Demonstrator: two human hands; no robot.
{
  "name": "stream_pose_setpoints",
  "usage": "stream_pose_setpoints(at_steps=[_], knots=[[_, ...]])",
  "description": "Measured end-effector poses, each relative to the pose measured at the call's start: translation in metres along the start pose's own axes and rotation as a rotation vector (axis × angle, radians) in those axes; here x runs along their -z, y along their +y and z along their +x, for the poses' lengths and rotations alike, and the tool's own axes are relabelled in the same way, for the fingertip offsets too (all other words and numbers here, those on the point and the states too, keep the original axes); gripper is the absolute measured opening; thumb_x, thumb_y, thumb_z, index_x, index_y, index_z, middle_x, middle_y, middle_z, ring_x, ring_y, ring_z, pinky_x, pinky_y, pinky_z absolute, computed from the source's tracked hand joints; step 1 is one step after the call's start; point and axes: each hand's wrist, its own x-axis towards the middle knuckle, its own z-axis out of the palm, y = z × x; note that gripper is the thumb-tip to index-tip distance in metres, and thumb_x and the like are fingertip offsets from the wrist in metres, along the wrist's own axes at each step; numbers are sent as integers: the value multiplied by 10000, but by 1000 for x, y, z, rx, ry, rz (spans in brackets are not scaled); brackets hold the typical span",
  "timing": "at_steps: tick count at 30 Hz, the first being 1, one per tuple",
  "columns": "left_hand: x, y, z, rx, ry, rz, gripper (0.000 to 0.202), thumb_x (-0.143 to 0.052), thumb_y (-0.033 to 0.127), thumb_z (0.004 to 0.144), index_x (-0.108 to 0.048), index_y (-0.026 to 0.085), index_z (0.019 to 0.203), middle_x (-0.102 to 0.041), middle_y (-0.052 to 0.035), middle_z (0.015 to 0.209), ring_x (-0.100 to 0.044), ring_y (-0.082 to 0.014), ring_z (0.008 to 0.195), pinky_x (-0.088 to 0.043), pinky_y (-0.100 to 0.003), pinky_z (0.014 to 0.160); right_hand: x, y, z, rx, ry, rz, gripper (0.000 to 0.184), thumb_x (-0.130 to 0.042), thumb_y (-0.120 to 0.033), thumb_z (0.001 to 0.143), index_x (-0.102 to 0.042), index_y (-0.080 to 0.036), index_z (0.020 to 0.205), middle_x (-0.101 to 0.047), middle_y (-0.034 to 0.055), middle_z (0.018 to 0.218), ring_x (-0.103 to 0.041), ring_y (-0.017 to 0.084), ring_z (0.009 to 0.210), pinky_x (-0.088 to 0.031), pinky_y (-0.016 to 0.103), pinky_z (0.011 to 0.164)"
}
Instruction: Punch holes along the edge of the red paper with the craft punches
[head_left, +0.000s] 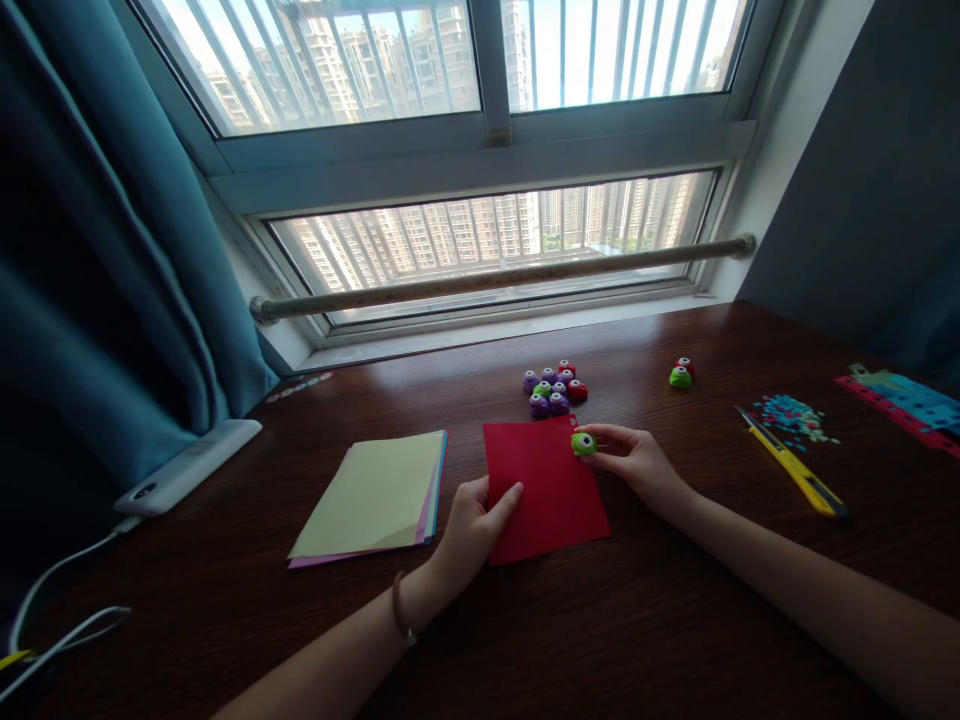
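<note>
A square sheet of red paper (547, 490) is held over the dark table by my left hand (480, 520), thumb on top and fingers curled beneath its left edge. At the sheet's upper right edge, my right hand (634, 460) pinches a small green craft punch (583, 444) between thumb and fingers. Whether the paper sits inside the punch's slot is too small to tell. A small pale mark shows at the sheet's top right corner. Just beyond the sheet stands a cluster of craft punches (559, 387) in purple, red and green.
Left lies a stack of coloured paper (375, 490), pale yellow uppermost. A white power strip (191, 465) with a cable rests by the curtain. To the right are a yellow utility knife (799, 470), paper bits (791, 415), two more punches (681, 375) and blue and red punched sheets (904, 395).
</note>
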Motion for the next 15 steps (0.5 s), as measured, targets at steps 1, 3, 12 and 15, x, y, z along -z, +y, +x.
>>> stream_pose_setpoints(at_steps=[1,3,12,15], knots=[[0,0,0,-1,1,5,303,-611,420,801,-625,118,777,-660,-43,742,-580,-166,630,-460,-236,554,0,0,0,-2,-3,-9,454,-819,-308,560,-683,-187,976,-691,51,962,-638,259,926,-502,412,885],[0,1,0,-5,3,18,299,-605,413,807,-626,116,782,-660,-48,742,-591,-177,645,-474,-252,584,2,-1,0,-3,-14,-38,455,-815,-312,566,-681,-182,981,-690,54,961,-640,261,921,-504,410,877],[2,-11,4,-364,342,416,697,-619,339,807,-247,153,1366,-362,-153,1389,-363,-275,1270,-303,-464,1051,13,-8,7,-31,-129,-197,457,-801,-338,576,-678,-140,970,-690,62,932,-635,248,899,-498,384,857],[1,-9,2,-509,255,764,596,-593,289,822,-325,177,1343,-282,-110,1451,-170,-266,1361,-181,-491,1105,16,-12,9,-55,-248,-288,448,-787,-356,590,-676,-131,961,-687,67,935,-631,246,894,-496,373,844]])
